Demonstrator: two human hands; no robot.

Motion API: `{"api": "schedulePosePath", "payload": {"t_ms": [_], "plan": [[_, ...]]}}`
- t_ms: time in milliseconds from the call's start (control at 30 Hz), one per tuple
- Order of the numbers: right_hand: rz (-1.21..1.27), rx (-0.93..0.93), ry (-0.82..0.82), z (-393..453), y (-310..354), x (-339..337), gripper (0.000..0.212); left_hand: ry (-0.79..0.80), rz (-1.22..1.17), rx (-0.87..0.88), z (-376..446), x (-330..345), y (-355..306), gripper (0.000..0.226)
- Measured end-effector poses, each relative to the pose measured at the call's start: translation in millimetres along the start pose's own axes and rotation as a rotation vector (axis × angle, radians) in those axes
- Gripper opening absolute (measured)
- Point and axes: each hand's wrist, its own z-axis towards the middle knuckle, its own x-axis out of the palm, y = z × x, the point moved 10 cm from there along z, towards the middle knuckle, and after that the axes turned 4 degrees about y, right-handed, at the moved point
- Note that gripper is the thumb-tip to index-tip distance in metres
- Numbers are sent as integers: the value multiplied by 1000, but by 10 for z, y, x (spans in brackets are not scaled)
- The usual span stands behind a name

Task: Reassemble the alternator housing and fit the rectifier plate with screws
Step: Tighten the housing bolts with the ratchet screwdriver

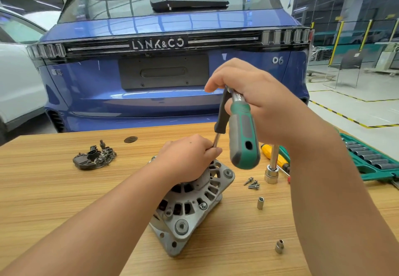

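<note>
Alternator housing (190, 206): lies tilted on counter (54, 189), nearest the camera.
Left hand (190, 157): rests on housing top; grip pinched round tool shaft (216, 139).
Right hand (259, 103): raised; grip curled round ratchet driver (243, 133), green-grey handle hanging down.
Rectifier plate (94, 157): counter, well left of housing.
Screws (252, 184): loose, just right of housing.

Bright, even overhead light w/ soft shadows, glare streaks on car (172, 27), wide-angle edge bending.
</note>
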Motion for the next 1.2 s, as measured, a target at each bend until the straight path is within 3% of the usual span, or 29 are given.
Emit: {"api": "schedulePosePath", "payload": {"t_ms": [167, 333, 467, 567, 633, 733, 900, 1100, 1200], "plan": [[-129, 64, -10, -9, 29, -4, 36, -52, 52, 34, 117, 35, 47, 44], [-454, 360, 10, 58, -261, -169, 13, -99, 120, 15, 143, 7, 83, 49], [-471, 385, 0, 65, -427, -276, 35, -87, 160, 25, 135, 18, 64, 48], [-150, 252, -75, 18, -371, -233, 45, -66, 156, 24, 134, 23, 52, 47], [223, 206, -120, -5, -375, -186, 27, -60, 155, 27, 127, 21, 44, 47], [702, 232, -56, 2, -471, -39, 5, -48, 164, 23, 112, 22, 44, 45], [888, 304, -50, 31, -484, 85, 7, -29, 157, 34, 73, 14, -3, 45], [1642, 479, -181, 49, -449, 411, 9, -8, 109, 31, 65, 5, 29, 42], [1917, 505, -389, 17, -506, 412, 16, 5, 49, 61, 37, -3, 34, 38]]}}
